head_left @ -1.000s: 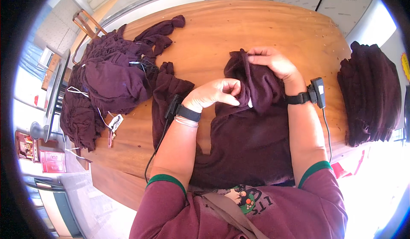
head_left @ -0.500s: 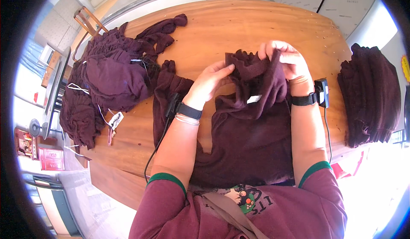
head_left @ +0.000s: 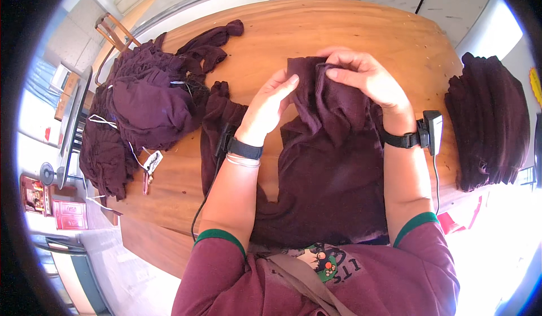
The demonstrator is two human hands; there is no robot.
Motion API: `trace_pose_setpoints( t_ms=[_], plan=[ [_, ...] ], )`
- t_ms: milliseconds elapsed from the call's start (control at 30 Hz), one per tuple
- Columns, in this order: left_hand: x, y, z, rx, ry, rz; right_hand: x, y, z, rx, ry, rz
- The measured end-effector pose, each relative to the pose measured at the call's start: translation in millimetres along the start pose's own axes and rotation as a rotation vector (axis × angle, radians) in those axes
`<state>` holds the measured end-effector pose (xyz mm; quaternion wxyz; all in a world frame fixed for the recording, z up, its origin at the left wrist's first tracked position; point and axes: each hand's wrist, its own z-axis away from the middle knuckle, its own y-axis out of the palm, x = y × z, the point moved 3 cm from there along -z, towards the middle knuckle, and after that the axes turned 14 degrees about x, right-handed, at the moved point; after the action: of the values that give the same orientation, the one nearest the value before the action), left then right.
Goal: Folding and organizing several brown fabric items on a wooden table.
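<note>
A dark maroon knit sweater [head_left: 333,186] lies across the table in front of me, its lower part close against my body. Both hands lift its upper end off the wood. My left hand [head_left: 266,106] pinches the left edge of the raised collar part between thumb and fingers. My right hand [head_left: 372,81] grips the same part on its right, thumb in front and fingertips partly hidden behind the cloth. One sleeve [head_left: 217,118] of the sweater lies beside my left wrist.
A heap of crumpled maroon garments [head_left: 149,104] with white strings and a small tag [head_left: 152,160] covers the table's left side. A neat stack of folded maroon garments [head_left: 488,124] stands at the right edge. A wooden chair [head_left: 113,33] is beyond the heap.
The collar part has been turned and smoothed, and its white label no longer shows. My right hand has shifted slightly left, thumb now across the front of the cloth.
</note>
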<state>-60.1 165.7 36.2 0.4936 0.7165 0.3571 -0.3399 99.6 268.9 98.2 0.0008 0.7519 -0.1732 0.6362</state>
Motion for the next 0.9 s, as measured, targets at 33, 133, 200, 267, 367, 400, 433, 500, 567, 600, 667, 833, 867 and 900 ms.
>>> trace_pose_setpoints(
  t_ms=[33,133,200,267,367,400,433,500,567,600,667,833,867,900],
  plan=[
    [1,1,-1,0.001,0.002,-0.021,-3,1,-1,0.048,0.098,-0.009],
    [0,-1,-5,-0.056,0.022,-0.089,3,1,4,0.015,0.119,0.131],
    [2,-3,-6,-0.118,0.039,-0.139,1,1,3,0.012,0.121,0.210],
    [-4,-2,-3,-0.387,0.219,-0.645,0,3,0,0.046,0.063,0.145],
    [-12,1,-1,-0.532,0.181,-1.005,5,10,-3,0.018,-0.089,0.156],
    [-14,5,-1,-0.532,0.181,-1.004,5,9,-2,0.018,-0.087,0.157],
    [-16,13,-2,-0.435,0.141,-0.836,4,9,-2,0.052,-0.066,0.069],
    [-13,17,-4,-0.340,0.102,-0.669,3,10,-1,0.089,-0.046,-0.019],
    [-11,17,-6,-0.296,0.153,-0.681,0,10,0,0.057,-0.010,-0.153],
    [-12,15,-6,-0.284,0.134,-0.774,-2,10,0,0.058,-0.010,-0.152],
    [-13,15,-5,-0.309,0.142,-0.796,-2,10,-1,0.058,-0.046,-0.111],
    [-24,21,-2,-0.411,0.393,-1.663,7,12,-4,0.150,-0.110,0.233],
    [-23,18,-2,-0.424,0.352,-1.578,9,14,-4,0.170,-0.136,0.372],
    [-22,15,-2,-0.436,0.312,-1.492,9,16,-4,0.170,-0.135,0.372]
  ],
)
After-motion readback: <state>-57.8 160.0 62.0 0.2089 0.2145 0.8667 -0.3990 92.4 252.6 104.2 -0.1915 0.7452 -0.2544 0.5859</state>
